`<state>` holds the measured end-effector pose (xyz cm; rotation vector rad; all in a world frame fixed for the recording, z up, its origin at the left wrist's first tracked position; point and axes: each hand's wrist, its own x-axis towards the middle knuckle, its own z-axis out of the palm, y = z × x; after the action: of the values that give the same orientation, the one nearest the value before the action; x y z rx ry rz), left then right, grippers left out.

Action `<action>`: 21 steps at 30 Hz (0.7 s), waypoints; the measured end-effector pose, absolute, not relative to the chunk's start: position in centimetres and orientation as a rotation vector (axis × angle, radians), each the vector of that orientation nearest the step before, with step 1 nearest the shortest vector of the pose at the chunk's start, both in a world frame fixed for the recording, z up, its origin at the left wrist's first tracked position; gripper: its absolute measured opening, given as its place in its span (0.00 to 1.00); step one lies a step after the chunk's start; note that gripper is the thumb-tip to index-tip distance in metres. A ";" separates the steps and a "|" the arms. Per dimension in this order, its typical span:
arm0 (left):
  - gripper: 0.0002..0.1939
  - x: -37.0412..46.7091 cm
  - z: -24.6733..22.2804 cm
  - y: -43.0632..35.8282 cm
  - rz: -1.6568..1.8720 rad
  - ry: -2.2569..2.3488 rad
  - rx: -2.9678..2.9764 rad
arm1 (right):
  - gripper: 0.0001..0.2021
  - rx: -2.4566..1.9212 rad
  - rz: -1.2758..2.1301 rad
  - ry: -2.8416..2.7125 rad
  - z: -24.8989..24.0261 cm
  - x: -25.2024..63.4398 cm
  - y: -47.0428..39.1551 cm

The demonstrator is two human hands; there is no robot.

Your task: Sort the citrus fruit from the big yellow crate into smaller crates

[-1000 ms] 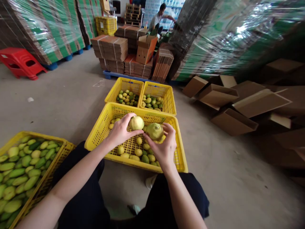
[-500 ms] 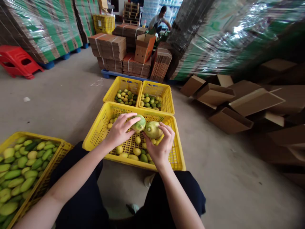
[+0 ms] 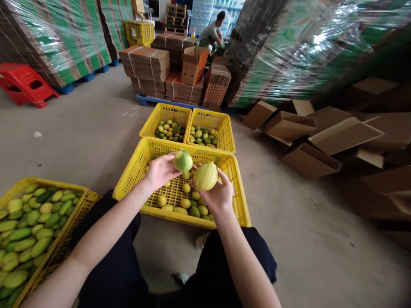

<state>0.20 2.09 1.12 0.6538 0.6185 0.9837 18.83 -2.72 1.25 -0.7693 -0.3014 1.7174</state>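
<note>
A round green fruit (image 3: pixel 183 161) is held by my left hand (image 3: pixel 161 172), whose fingers grip its left side and underside. Beside it, a larger yellow-green fruit (image 3: pixel 205 176) rests in the fingers and palm of my right hand (image 3: pixel 218 193). Both fruits are above a large yellow crate (image 3: pixel 128 173) with holes in its walls. Several yellow and green fruits (image 3: pixel 185 203) lie on the bottom of that crate, mostly at its near side. My hands partly hide the crate's inside.
Two smaller yellow crates (image 3: pixel 213 119) with fruit stand just beyond. A full fruit crate (image 3: pixel 84 192) is at the left. Flattened cartons (image 3: pixel 149 64), open boxes (image 3: pixel 311 167), a red stool (image 3: pixel 27 83) and wrapped pallets surround the floor. A person (image 3: pixel 210 32) bends at the back.
Both hands have turned palm-up more, rotating the two fruits to show other sides. The left fruit has shifted slightly left and up. The person at the back has leaned further down.
</note>
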 end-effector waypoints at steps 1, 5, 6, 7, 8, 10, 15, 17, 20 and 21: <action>0.14 0.5 1.5 1.9 0.954 0.622 0.579 | 0.14 -0.780 1.703 -0.243 1.3 18.5 -2.8; 0.08 2.0 2.7 0.9 0.928 0.761 0.311 | 0.08 -0.872 1.615 -0.102 1.6 17.7 -3.0; 0.06 2.2 2.8 0.8 0.955 0.786 0.256 | 0.08 -0.886 1.612 -0.082 1.7 17.6 -2.9; 0.04 2.4 2.9 0.8 0.988 0.801 0.209 | 0.07 -0.895 1.611 -0.057 1.7 17.6 -2.8; 0.03 2.5 2.8 0.9 1.023 0.814 0.168 | 0.06 -0.906 1.607 -0.026 1.8 17.5 -2.7; 0.06 2.5 2.5 1.2 1.091 0.856 0.103 | 0.06 -0.948 1.590 0.043 1.8 17.6 -2.6; 0.12 2.2 1.4 2.1 1.076 0.922 0.040 | 0.09 -1.002 1.633 0.099 1.2 17.8 -2.2; 0.17 2.2 1.3 2.2 1.017 0.894 0.014 | 0.10 -0.968 1.634 0.088 1.0 17.9 -2.2; 0.18 2.2 1.5 2.2 1.000 0.868 -0.031 | 0.11 -0.937 1.601 0.069 0.6 18.1 -2.0; 0.17 2.2 1.5 2.2 1.008 0.876 -0.039 | 0.11 -0.932 1.593 0.064 0.5 18.2 -2.0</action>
<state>2.15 2.22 1.52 -0.0387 0.8759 1.0085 18.20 -2.02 0.49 -0.9323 0.0642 1.5934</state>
